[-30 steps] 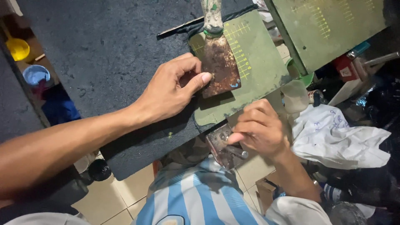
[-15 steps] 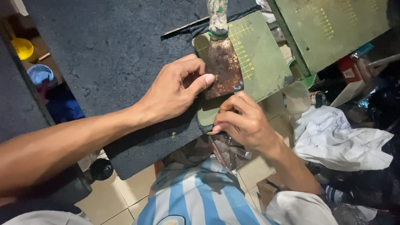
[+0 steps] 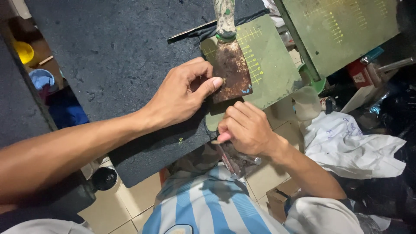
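A rusty scraper (image 3: 232, 71) with a paint-stained handle lies on a green cutting mat (image 3: 273, 65), its blade toward me. My left hand (image 3: 182, 97) pinches the blade's left edge, with the thumb lying on the rust. Just below the blade, at the mat's near edge, my right hand (image 3: 247, 130) is closed around a metal plier-like tool (image 3: 236, 161). The tool's handles hang down past the table edge over my striped shirt, and its tip is hidden under my fingers.
The mat rests on a dark felt-covered tabletop (image 3: 112, 56) with a thin black rod (image 3: 190, 31) on it. A second green mat (image 3: 342, 30) leans at the right. A white cloth (image 3: 351, 147), a cardboard box (image 3: 277, 201) and clutter lie to the right. A yellow bowl (image 3: 24, 52) sits far left.
My right hand has moved up from below the table edge to the mat's near edge under the scraper blade. My left hand stays on the blade.
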